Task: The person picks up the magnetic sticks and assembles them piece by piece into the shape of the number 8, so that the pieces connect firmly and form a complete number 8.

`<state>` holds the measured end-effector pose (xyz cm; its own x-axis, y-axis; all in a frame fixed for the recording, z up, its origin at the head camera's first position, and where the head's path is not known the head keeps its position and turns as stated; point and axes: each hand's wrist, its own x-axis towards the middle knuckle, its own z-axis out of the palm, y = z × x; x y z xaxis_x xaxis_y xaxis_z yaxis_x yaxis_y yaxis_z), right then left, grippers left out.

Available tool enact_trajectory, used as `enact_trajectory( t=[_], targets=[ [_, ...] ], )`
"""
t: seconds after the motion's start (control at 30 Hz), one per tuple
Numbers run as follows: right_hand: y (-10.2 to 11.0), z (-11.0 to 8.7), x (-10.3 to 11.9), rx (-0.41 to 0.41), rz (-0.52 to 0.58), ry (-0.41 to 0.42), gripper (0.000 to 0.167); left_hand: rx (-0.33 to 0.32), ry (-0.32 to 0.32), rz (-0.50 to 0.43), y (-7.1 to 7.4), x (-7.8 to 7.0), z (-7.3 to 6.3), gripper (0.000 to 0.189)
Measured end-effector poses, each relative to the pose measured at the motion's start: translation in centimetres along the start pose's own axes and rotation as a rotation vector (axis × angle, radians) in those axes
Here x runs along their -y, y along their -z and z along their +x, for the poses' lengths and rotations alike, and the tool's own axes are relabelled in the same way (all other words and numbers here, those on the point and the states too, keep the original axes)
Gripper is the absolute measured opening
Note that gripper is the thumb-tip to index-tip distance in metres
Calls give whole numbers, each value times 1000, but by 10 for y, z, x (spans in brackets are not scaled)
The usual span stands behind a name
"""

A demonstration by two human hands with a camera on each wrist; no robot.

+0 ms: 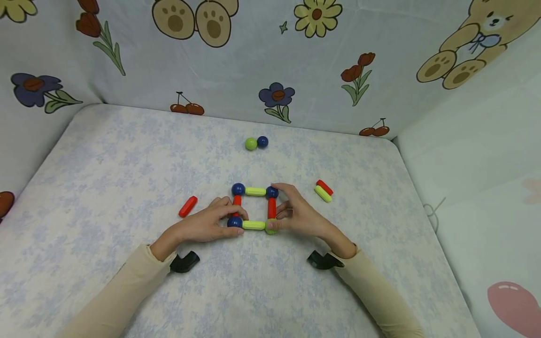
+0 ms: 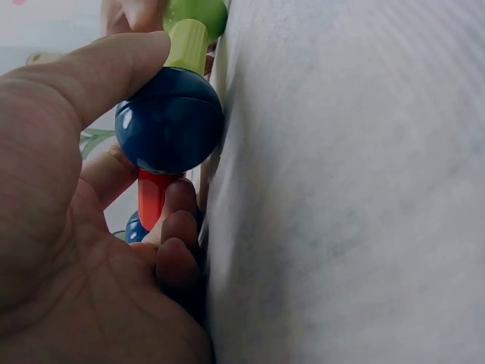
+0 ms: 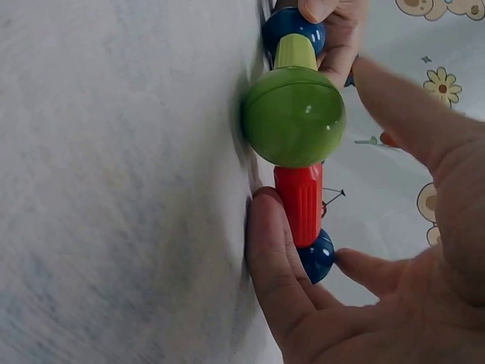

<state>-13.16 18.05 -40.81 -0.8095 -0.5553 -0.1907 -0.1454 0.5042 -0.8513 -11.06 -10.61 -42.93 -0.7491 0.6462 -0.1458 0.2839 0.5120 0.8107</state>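
Observation:
A square of magnetic building sticks and balls (image 1: 256,192) lies on the table. Its near and far sides are yellow-green sticks, its left and right sides red ones. Three corners are blue balls; the near right one is a green ball (image 3: 294,117). My left hand (image 1: 207,220) holds the near left blue ball (image 2: 170,121), thumb on the near side, with curled fingers beside the left red stick (image 2: 151,199). Around the right side is my right hand (image 1: 302,213): its thumb at the green ball, index fingertip at the far right blue ball (image 3: 318,256), other fingers against the red stick (image 3: 300,205).
Left of the square lies a loose red stick (image 1: 188,206). To its right, a red stick (image 1: 324,187) and a yellow-green stick (image 1: 323,193) lie side by side. Farther back sit a green ball (image 1: 251,143) and a blue ball (image 1: 262,142). A printed cloth wall (image 1: 236,75) borders the table.

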Motion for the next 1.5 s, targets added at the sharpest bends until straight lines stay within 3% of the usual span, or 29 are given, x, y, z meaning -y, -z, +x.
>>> enact_trajectory(
  t=[0.2, 0.5, 0.8, 0.93, 1.07, 1.27, 1.5],
  targets=[
    [2, 0, -3, 64, -30, 22, 115, -6, -10, 1, 0, -1, 0, 28],
    [1, 0, -6, 60, -38, 70, 111, -20, -2, -4, 8, -7, -5, 40],
    [2, 1, -6, 62, -36, 65, 113, -210, 10, 78, 34, -19, -34, 36],
    [3, 2, -4, 61, -58, 63, 113, -300, 42, 134, 44, -12, -49, 30],
    [4, 5, -3, 63, -71, 59, 112, -353, 98, 122, 53, 3, -60, 26],
    [4, 8, -5, 65, -65, 45, 114, -298, 176, 49, 57, 22, -69, 25],
    [4, 10, -6, 61, -54, 36, 113, -214, 173, 77, 54, 27, -70, 28]
  ],
)
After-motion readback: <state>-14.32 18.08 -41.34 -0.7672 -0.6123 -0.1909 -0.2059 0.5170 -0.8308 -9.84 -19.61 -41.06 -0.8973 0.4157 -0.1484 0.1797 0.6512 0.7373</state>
